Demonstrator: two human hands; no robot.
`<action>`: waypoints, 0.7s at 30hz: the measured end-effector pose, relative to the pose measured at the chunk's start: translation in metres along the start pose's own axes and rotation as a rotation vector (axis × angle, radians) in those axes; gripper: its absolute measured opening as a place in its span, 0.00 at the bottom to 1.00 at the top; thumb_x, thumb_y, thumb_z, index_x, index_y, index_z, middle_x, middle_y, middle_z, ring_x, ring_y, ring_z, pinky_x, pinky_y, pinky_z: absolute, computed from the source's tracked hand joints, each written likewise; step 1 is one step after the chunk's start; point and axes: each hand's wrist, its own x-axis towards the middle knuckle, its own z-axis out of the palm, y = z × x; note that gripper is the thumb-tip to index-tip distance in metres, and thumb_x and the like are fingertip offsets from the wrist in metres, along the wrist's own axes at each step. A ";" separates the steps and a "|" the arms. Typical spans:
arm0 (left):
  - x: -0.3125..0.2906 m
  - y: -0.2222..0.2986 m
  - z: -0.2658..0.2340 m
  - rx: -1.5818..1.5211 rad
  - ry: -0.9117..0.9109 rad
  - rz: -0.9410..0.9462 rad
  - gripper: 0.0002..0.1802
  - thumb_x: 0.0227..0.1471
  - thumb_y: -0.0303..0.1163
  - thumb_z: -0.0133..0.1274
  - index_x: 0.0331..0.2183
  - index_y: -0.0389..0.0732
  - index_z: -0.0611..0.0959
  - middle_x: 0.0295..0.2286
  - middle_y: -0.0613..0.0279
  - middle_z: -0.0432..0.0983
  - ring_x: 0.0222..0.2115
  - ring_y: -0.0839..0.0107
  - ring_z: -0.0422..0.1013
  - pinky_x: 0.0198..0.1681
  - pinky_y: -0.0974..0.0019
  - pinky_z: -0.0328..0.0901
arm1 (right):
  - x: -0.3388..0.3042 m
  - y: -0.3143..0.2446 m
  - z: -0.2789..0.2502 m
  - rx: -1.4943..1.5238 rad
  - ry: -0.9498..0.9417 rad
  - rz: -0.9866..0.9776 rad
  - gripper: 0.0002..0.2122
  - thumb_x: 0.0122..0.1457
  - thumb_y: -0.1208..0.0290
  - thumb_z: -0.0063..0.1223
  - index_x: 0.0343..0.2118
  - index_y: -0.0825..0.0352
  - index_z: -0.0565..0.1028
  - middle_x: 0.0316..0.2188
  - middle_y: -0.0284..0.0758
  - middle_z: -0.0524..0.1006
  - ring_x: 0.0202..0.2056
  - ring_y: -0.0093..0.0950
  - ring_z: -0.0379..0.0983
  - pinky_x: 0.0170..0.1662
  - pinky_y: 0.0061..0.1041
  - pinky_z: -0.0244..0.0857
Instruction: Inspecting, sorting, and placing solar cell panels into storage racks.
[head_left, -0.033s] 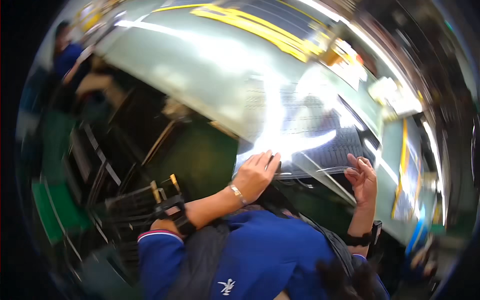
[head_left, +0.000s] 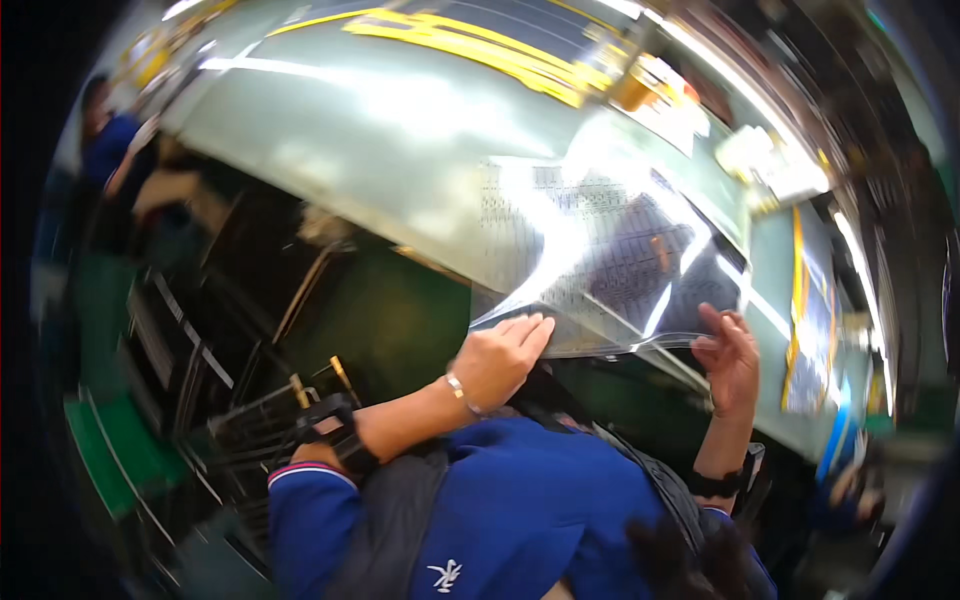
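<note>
A large clear plastic sheet (head_left: 570,260) with rows of small dark marks and strong glare spans the space in front of me, its near edge slightly bowed. Its near left part is in my left hand (head_left: 502,358), whose fingers are closed together over the edge. At the near right corner, my right hand (head_left: 732,362) pinches the edge between thumb and curled fingers. The far part of the sheet lies over the pale worktable; whether it touches the surface I cannot tell.
The long pale worktable (head_left: 330,130) bears dark panels with yellow edging (head_left: 480,55) at the far side. A green stool (head_left: 115,450) and dark racks stand left. Another person (head_left: 110,140) is at the far left. A bright lamp (head_left: 770,170) glares at right.
My view has shifted slightly, so the surroundings sit further left. The glare on the sheet has changed shape, and more printed marks show. My left fingers look closer together. Both hands keep their hold.
</note>
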 end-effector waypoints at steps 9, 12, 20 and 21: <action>0.178 0.050 0.045 -1.394 -0.143 -0.641 0.13 0.53 0.35 0.54 0.29 0.32 0.79 0.24 0.52 0.78 0.24 0.68 0.77 0.26 0.68 0.74 | 0.012 -0.027 -0.246 -0.762 0.707 -0.358 0.40 0.53 0.49 0.54 0.62 0.66 0.48 0.60 0.48 0.54 0.60 0.38 0.53 0.62 0.36 0.44; 0.199 0.042 0.086 -1.369 -0.211 -0.693 0.13 0.54 0.30 0.52 0.39 0.30 0.77 0.28 0.49 0.78 0.29 0.65 0.77 0.31 0.68 0.74 | 0.030 -0.006 -0.269 -0.401 0.516 -0.035 0.33 0.54 0.55 0.56 0.58 0.66 0.58 0.52 0.45 0.66 0.51 0.34 0.66 0.52 0.29 0.60; 0.187 -0.011 0.146 -0.636 -0.458 -0.121 0.23 0.47 0.22 0.55 0.47 0.45 0.78 0.53 0.58 0.65 0.50 0.62 0.67 0.54 0.61 0.60 | 0.082 0.049 -0.268 -0.363 0.421 -0.136 0.17 0.53 0.76 0.58 0.47 0.69 0.71 0.37 0.37 0.77 0.33 0.22 0.76 0.35 0.17 0.72; 0.184 -0.017 0.148 -0.634 -0.470 -0.124 0.23 0.47 0.22 0.55 0.47 0.45 0.78 0.53 0.58 0.65 0.50 0.62 0.67 0.54 0.61 0.60 | 0.085 0.054 -0.271 -0.423 0.434 -0.207 0.16 0.52 0.77 0.58 0.46 0.69 0.72 0.36 0.36 0.77 0.32 0.21 0.75 0.34 0.16 0.72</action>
